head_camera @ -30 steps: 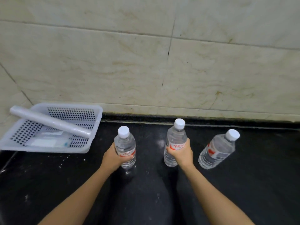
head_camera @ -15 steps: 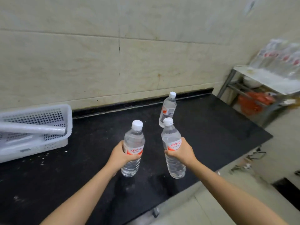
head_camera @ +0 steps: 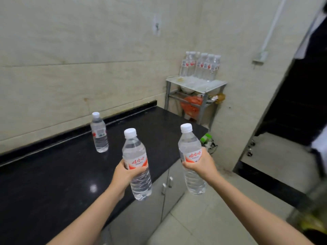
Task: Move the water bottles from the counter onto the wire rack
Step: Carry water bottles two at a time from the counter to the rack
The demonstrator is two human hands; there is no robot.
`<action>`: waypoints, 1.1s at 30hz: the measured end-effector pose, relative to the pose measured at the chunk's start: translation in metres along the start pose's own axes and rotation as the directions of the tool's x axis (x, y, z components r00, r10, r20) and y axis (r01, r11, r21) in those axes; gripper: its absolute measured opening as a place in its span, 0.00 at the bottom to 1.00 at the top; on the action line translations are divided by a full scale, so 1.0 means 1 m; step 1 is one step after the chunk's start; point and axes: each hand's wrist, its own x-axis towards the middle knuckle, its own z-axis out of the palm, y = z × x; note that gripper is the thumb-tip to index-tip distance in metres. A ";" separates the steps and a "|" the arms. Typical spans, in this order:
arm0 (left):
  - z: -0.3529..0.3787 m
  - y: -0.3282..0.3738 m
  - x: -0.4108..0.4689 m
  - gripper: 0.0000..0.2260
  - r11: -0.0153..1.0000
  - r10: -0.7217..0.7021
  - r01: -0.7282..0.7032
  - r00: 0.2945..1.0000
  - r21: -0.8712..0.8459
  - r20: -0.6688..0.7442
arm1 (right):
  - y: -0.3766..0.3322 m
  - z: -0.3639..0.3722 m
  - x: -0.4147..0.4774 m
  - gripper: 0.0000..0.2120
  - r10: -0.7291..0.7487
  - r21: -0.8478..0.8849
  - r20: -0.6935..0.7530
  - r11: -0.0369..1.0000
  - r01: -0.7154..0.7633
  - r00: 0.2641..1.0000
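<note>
My left hand (head_camera: pixel 124 174) grips a clear water bottle (head_camera: pixel 136 165) with a white cap and red label, held upright over the counter's front edge. My right hand (head_camera: pixel 200 164) grips a second bottle (head_camera: pixel 192 156), upright in the air past the counter's end, above the floor. A third bottle (head_camera: pixel 99 132) stands alone on the black counter (head_camera: pixel 53 174) near the wall. The metal rack (head_camera: pixel 196 85) stands in the far corner beyond the counter's end. Several bottles (head_camera: pixel 201 65) stand on its top shelf at the back.
The rack's lower shelf holds an orange bag (head_camera: pixel 192 104) and a white bowl (head_camera: pixel 185 89). Grey cabinet doors (head_camera: pixel 166 188) sit below the counter. Tiled floor (head_camera: pixel 221 218) lies between me and the rack. A dark doorway (head_camera: pixel 292 103) opens at right.
The view has swung right, bringing the rack closer to centre. Both hands have carried their bottles rightward off the counter, and they are now farther apart. The white basket has left view.
</note>
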 end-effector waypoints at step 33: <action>0.411 0.067 0.332 0.24 0.976 0.213 -0.172 0.891 -0.136 0.401 | 0.136 -0.294 0.310 0.22 0.074 0.202 -0.401 0.979 0.009 0.913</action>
